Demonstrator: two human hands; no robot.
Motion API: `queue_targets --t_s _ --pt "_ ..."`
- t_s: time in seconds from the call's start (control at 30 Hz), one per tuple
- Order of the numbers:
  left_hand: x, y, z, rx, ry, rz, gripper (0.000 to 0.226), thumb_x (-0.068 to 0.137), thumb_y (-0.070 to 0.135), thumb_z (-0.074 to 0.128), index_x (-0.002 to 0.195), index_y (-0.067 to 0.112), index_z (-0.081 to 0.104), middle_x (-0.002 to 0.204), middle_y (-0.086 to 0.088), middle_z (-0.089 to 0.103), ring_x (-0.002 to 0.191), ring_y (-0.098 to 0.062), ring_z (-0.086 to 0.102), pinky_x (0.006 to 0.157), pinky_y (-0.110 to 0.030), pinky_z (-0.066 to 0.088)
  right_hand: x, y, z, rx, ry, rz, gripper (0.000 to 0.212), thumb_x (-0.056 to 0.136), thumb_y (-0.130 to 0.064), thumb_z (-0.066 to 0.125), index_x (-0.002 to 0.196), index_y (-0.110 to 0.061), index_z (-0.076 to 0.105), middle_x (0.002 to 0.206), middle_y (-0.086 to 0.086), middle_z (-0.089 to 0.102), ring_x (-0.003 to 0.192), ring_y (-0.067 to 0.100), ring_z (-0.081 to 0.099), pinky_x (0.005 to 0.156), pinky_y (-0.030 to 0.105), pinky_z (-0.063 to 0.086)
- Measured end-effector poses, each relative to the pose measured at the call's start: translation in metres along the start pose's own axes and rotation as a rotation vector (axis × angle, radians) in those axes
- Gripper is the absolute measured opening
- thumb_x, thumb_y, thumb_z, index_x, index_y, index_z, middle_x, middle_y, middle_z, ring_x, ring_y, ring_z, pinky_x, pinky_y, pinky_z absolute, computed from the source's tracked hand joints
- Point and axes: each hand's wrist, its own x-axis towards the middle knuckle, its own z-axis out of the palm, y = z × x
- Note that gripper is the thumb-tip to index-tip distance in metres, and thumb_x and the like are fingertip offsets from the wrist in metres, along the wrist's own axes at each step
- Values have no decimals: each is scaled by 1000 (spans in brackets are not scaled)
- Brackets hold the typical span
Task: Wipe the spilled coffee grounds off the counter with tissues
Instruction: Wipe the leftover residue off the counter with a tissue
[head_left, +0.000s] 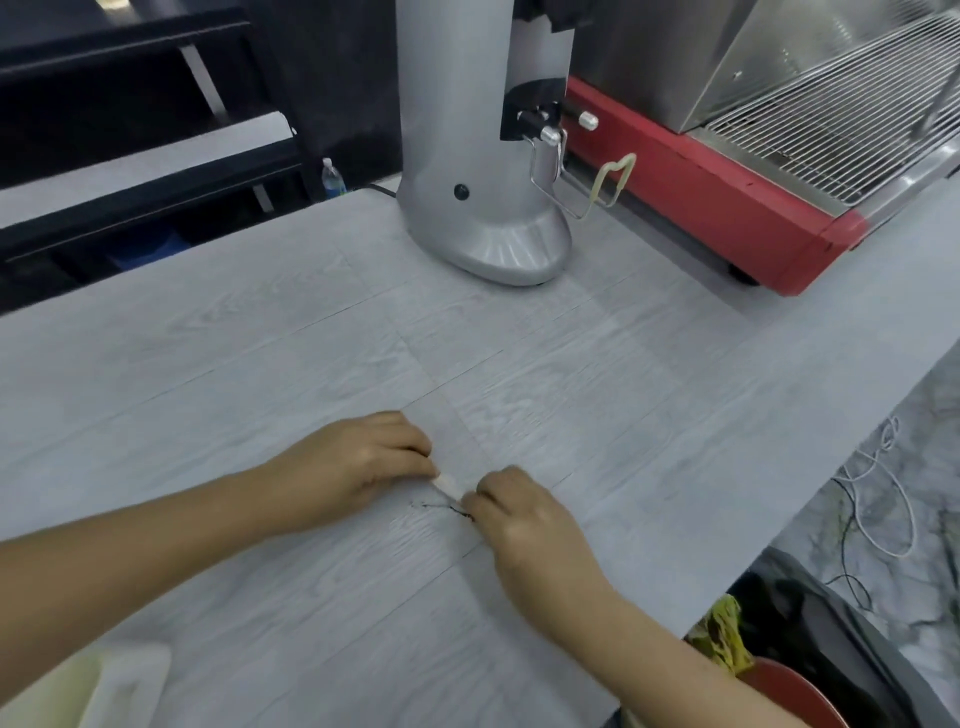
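You are holding a folded tissue (448, 484) between your two hands: your left hand (363, 457) is pinching its far end with curled fingers, and your right hand (519, 512) is gripping the near end. A thin dark line of coffee grounds (441, 506) is lying on the counter (260, 353) just below the tissue, touching your right fingertips. How the tissue meets the surface is hard to tell, as little of it is showing. The counter is pale grey woodgrain. A silver grinder (467, 156) is standing at the far side, with a red espresso machine (727, 171) beside it. White cables (878, 483) are trailing on the marbled floor at right.
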Motion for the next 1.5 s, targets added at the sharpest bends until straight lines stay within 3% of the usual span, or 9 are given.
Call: queue_targets --t_s 0.1,0.23,0.47,0.77,0.83,0.97,1.13,1.33,1.5 --pt "40 -1 -4 10 52 -14 27 94 9 53 111 15 73 106 0 66 97 -17 59 72 -33 53 11 32 -24 -67 90 124 28 56 13 73 78 -5 68 78 8 59 71 26 54 51 29 40" --pt "121 -2 12 -24 157 -39 26 88 0 60 104 14 75 99 -1 67 91 -20 59 72 -37 52 13 90 -54 -135 264 316 35 67 23 63 89 -1 74 82 11 63 75 31 58 53 31 45" --pt "155 18 55 -82 88 51 24 91 7 58 106 14 75 101 -1 68 93 -21 59 73 -42 53 -40 105 -42 -162 320 485 41 64 25 61 94 0 73 86 12 63 80 34 57 60 36 48" --pt "-6 37 27 -36 12 83 28 96 9 53 116 17 70 107 2 66 97 -17 59 68 -34 53 -66 -28 15 -19 277 200 35 78 15 41 92 0 70 78 8 59 68 24 51 55 31 43" --pt "-26 43 24 -28 -10 49 29 94 7 56 117 18 69 108 4 65 98 -17 59 68 -34 53 -67 -44 19 20 226 172 36 71 21 50 90 -1 70 78 6 58 68 22 51 54 31 44" --pt "-29 48 16 -18 22 -63 28 92 5 56 110 18 72 105 4 66 96 -14 58 70 -31 53 -55 -31 13 85 155 138 40 62 25 66 89 -4 70 80 5 59 71 23 54 50 36 48" --pt "-25 28 -7 -33 184 -300 31 88 -2 62 105 20 76 100 8 65 92 -2 53 78 -10 39 17 9 -9 97 164 4 38 67 25 62 89 -3 73 82 9 63 74 29 59 51 38 50" --pt "-21 -20 -15 25 316 -507 29 88 -5 61 101 16 77 95 3 66 89 -14 61 80 -36 53 114 33 7 68 31 -123 29 78 15 59 90 -6 75 83 10 64 80 30 58 64 42 52" --pt "-22 -14 6 95 352 -598 30 87 -6 58 103 12 76 96 -5 67 93 -29 61 80 -33 47 110 34 15 83 37 -147 33 73 18 59 90 -5 74 83 10 64 77 32 58 61 37 51"
